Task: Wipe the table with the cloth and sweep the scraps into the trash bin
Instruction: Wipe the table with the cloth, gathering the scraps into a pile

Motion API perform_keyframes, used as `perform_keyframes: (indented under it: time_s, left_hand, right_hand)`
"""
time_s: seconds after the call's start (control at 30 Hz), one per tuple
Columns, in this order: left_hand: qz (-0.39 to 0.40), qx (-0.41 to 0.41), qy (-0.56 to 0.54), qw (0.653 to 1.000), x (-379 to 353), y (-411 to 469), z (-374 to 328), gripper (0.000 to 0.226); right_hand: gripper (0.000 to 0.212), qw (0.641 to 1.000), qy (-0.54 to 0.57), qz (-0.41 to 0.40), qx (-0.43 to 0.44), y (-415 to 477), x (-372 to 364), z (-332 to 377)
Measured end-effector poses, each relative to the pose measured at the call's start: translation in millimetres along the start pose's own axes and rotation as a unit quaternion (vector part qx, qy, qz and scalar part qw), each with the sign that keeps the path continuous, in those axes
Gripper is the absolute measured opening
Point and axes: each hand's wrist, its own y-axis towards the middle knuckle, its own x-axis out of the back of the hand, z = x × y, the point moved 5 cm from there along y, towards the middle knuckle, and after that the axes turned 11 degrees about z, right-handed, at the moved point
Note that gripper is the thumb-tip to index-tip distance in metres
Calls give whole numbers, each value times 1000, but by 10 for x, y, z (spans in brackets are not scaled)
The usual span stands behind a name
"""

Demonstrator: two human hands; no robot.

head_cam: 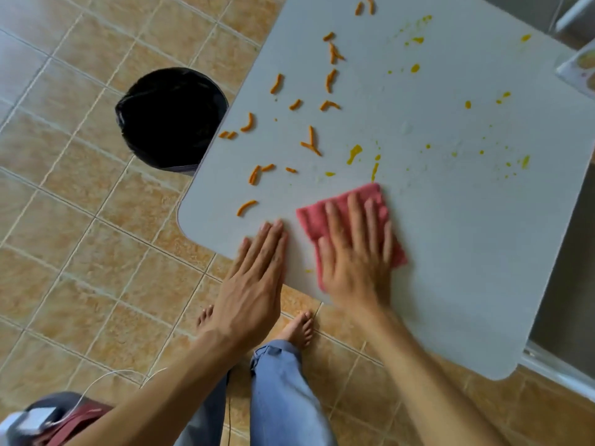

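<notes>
Right hand (354,252) is flat on the pink cloth (341,214), fingers spread and pressing it onto the grey table (450,236) near the front edge. Left hand (254,278) lies flat just beside the cloth, fingers straight and together, holding nothing. Orange scraps (309,123) and yellow splatters (354,152) sit further up. The bin (170,117) with a black bag stands on the tiled floor (64,220) by the table's left edge.

I see one head-worn view, looking steeply down, close over the table (450,252) and floor (80,252).
</notes>
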Motion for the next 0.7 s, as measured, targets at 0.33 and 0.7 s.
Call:
perform_keyframes:
  time_s: [0.33,0.7]
  left_hand:
    - [-79,131,-32,988,257,-230,536,56]
    - [-75,162,-27,984,255,15,741,58]
  right_hand:
    - [58,993,35,-18,-111,-134,-99,517]
    - [56,978,64,-39,-195,-425,-156,622]
